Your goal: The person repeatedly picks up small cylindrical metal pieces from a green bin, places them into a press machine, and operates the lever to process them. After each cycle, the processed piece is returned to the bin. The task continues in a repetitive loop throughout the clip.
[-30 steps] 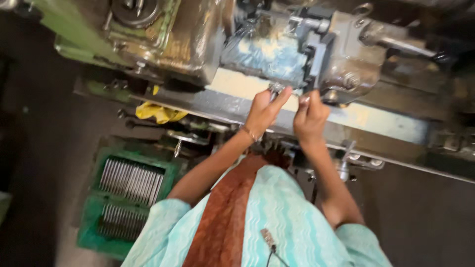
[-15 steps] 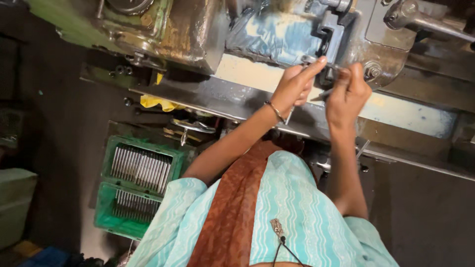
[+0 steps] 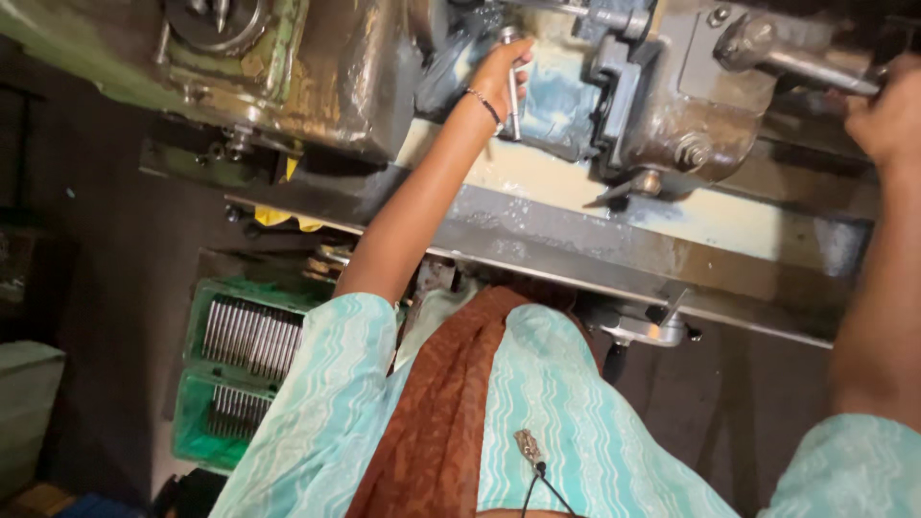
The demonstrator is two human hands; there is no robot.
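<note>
My left hand (image 3: 501, 77) is closed around a slim metal rod (image 3: 512, 86), held upright against the blue-stained front of a lathe-like machine (image 3: 672, 125). A dark bangle sits on that wrist. My right hand (image 3: 887, 115) is at the far right edge, wrapped on the end of a long metal lever handle (image 3: 801, 62) that sticks out of the grey machine housing. Both arms reach forward over the wet, pale machine bed (image 3: 614, 201). My light green patterned tunic and brown scarf (image 3: 451, 412) fill the lower view.
A green plastic crate (image 3: 245, 369) holding rows of several metal rods stands on the floor at lower left. A green, oily machine head (image 3: 240, 67) takes up the upper left. Yellow cloth (image 3: 278, 219) lies under the bed's steel edge (image 3: 624, 273).
My hands, close together at the machine's middle before, have spread apart: the left rose with the rod toward the machine's left part, the right went far right onto the lever.
</note>
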